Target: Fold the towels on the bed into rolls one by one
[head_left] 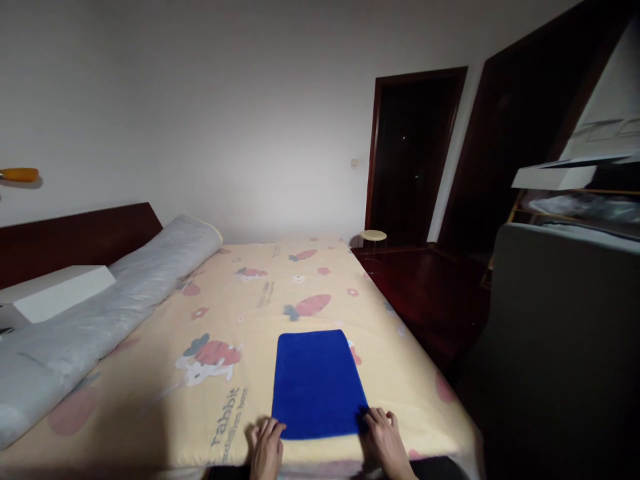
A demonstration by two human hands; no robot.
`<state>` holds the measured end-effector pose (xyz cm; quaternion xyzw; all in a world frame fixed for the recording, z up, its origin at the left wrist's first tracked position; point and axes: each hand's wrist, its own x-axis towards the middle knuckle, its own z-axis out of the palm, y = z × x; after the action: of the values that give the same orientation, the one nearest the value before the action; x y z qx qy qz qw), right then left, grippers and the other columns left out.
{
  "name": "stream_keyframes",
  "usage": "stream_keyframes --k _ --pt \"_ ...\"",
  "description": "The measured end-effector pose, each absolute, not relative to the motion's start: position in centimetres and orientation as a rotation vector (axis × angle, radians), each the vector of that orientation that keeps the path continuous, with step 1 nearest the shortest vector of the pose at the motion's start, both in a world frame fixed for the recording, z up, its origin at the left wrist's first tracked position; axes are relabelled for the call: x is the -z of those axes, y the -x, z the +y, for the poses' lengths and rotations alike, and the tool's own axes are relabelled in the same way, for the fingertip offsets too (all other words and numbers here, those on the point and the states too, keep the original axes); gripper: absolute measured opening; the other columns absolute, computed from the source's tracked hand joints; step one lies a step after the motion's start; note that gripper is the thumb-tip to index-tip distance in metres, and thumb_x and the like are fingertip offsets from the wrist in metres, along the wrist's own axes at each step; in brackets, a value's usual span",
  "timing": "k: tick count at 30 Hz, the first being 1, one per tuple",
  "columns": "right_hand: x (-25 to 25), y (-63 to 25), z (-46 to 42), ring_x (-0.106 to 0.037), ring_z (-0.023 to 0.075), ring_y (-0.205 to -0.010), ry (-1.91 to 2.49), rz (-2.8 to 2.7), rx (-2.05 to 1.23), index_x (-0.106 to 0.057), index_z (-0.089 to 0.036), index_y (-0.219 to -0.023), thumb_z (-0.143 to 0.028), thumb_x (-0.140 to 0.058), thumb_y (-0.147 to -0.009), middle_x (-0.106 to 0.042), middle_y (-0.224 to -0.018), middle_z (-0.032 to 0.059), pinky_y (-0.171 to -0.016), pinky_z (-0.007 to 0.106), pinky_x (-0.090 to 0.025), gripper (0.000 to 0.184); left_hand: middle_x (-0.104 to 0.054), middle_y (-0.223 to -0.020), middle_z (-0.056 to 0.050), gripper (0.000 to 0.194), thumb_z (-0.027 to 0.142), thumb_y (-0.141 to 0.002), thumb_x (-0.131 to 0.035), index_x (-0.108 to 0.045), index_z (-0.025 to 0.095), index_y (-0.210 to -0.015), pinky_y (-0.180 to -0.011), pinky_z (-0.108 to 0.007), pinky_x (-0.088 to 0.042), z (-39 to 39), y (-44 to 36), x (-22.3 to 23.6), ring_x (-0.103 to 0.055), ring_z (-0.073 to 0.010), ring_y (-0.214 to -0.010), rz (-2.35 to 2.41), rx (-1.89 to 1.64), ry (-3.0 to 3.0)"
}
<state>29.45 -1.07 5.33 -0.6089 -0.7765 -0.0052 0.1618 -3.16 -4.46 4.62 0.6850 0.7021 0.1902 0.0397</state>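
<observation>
Blue cloth (pixel 319 385) lies between left hand (pixel 267 445) and right hand (pixel 386 437), both curled, grip unclear

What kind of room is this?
Most likely a bedroom: there's a wide bed with a rabbit-print sheet, a dark headboard and a rolled grey quilt along it.

Open bed (pixel 260 313) beyond the blue cloth (pixel 319 387)
Passage reaches far and right edges; grey roll (pixel 133 297) blocks the left edge.
</observation>
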Motion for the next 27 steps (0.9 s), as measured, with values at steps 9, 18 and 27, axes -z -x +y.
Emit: stream_keyframes --k 9,18,27 --pt "-8.3 -29.5 -1.6 -0.056 0.0234 -0.095 1.738 -2.208 -0.143 -0.064 -0.021 -0.075 -0.008 -0.047 -0.07 -0.069 -0.092 0.0052 -0.092 0.041 -0.032 0.023 -0.071 -0.091 0.005 0.04 -0.001 -0.065 -0.046 -0.068 0.028 -0.082 -0.096 -0.036 -0.032 -5.4 4.0 -8.0 -0.062 -0.0161 -0.1 2.065 -0.603 -2.014" --pt "-8.7 -29.6 -2.9 -0.056 0.0256 -0.104 1.796 -2.212 -0.315 -0.064 -0.021 -0.085 -0.014 -0.044 -0.072 -0.066 -0.114 0.009 -0.092 0.041 -0.033 0.025 -0.067 -0.09 0.004 0.038 -0.001 -0.063 -0.045 -0.063 0.026 -0.083 -0.093 -0.032 -0.029 -6.7 3.3 -9.4 -0.059 -0.0153 -0.1 2.066 -0.341 -1.916" --pt "-7.9 -29.9 -4.4 -0.054 0.0266 -0.106 1.764 -2.237 -0.305 -0.063 -0.022 -0.101 -0.012 -0.048 -0.068 -0.063 -0.116 0.009 -0.093 0.042 -0.032 0.038 -0.063 -0.111 -0.002 0.047 0.003 -0.067 -0.045 -0.062 0.027 -0.103 -0.101 -0.039 -0.028 -7.8 0.9 -7.5 -0.051 -0.0202 -0.115 2.107 -0.362 -2.03"
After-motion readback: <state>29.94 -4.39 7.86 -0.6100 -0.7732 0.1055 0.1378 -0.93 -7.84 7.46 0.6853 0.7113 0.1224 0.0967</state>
